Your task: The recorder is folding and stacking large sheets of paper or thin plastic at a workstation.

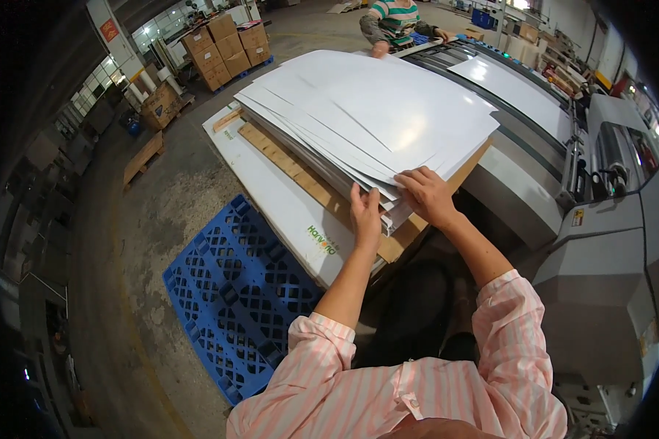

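Observation:
In front of me lies a tall stack of large glossy white sheets point(395, 95), its upper sheets fanned and uneven along the left and near edges. At the near corner my right hand point(428, 196) is closed over the edge of the top sheets, fingers on their upper face. My left hand point(366, 216) is beside it, against the stack's left side, with fingers stretched up and slightly apart at the sheet edges. A brown board point(293, 167) shows under the sheets, on a larger white printed board or package point(271, 201).
A blue plastic pallet point(227, 293) lies on the floor at left. A grey machine with rollers point(600, 241) stands close on the right, bearing a white sheet point(516, 91). Beyond the stack is another person in a striped top point(399, 22). Stacked cartons point(223, 47) stand farther back.

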Action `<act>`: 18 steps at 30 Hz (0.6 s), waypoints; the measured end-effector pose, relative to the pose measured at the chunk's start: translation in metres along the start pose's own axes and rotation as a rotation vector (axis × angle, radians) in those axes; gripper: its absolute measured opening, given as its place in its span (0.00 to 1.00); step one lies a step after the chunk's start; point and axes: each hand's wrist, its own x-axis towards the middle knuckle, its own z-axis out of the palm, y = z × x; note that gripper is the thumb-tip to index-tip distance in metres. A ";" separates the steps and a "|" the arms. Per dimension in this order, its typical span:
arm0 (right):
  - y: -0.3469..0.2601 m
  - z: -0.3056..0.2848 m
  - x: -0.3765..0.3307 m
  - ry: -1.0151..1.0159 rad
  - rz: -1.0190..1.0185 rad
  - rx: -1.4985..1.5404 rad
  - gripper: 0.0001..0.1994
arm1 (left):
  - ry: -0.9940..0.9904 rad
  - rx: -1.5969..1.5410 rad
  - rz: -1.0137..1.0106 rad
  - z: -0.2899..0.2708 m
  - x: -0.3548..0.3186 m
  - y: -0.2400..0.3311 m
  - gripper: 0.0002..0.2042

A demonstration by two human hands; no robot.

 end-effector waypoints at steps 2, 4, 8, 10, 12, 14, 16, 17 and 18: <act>0.004 0.005 0.002 0.019 0.039 0.041 0.10 | 0.026 0.050 0.021 0.009 -0.003 0.005 0.32; 0.010 0.009 0.006 0.042 0.076 0.087 0.11 | 0.072 0.113 0.125 0.015 -0.003 -0.001 0.26; 0.013 0.003 0.040 0.221 0.921 0.952 0.17 | -0.010 0.293 0.107 -0.009 0.010 -0.014 0.12; 0.016 -0.004 0.052 0.399 0.960 1.009 0.17 | -0.021 0.148 0.062 -0.009 0.005 -0.014 0.11; 0.013 -0.007 0.047 0.366 0.889 0.812 0.17 | 0.003 -0.079 0.002 0.000 0.000 -0.012 0.10; 0.003 -0.005 0.036 0.298 0.675 0.504 0.16 | -0.017 0.015 0.037 0.001 -0.003 -0.009 0.10; -0.002 0.000 0.023 0.130 0.463 0.324 0.12 | -0.058 0.115 0.048 0.000 -0.002 -0.010 0.09; -0.003 0.002 0.018 0.032 0.369 0.241 0.12 | -0.057 0.116 0.046 -0.003 -0.002 -0.012 0.09; -0.005 0.006 0.014 -0.079 0.393 0.214 0.10 | -0.064 0.099 0.046 -0.006 -0.002 -0.013 0.08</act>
